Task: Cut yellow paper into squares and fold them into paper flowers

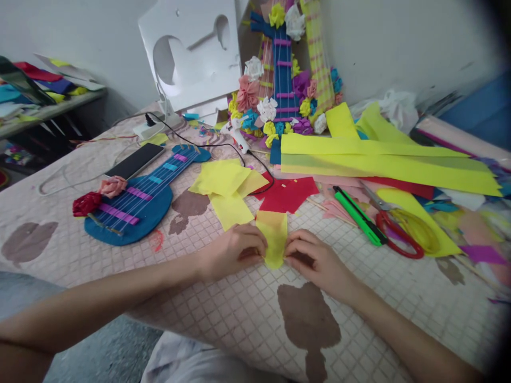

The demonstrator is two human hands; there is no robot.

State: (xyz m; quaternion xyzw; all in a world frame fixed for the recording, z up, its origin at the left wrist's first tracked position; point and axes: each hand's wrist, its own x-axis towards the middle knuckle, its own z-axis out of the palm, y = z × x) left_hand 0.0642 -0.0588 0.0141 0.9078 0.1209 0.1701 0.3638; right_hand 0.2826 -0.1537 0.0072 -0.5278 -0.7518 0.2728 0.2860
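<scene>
A small piece of yellow crepe paper (273, 239) is pinched along its two lower sides, its bottom edge rounded. My left hand (239, 249) grips the left edge between thumb and fingers, and my right hand (315, 260) does the same on the right. Just beyond it lie several loose yellow paper squares (223, 181) and a red paper piece (285, 194). To the left rests a blue paper guitar (154, 207) with purple and light-blue strips, white strings and two paper roses (112, 186).
A green utility knife (359, 215) and red-handled scissors (399, 234) lie at the right, near long yellow paper strips (383, 159). A glue gun (238, 135) with a black cord and a phone (136, 160) are farther back. Decorated paper guitars (284, 74) lean against the wall beside white foam (191, 53).
</scene>
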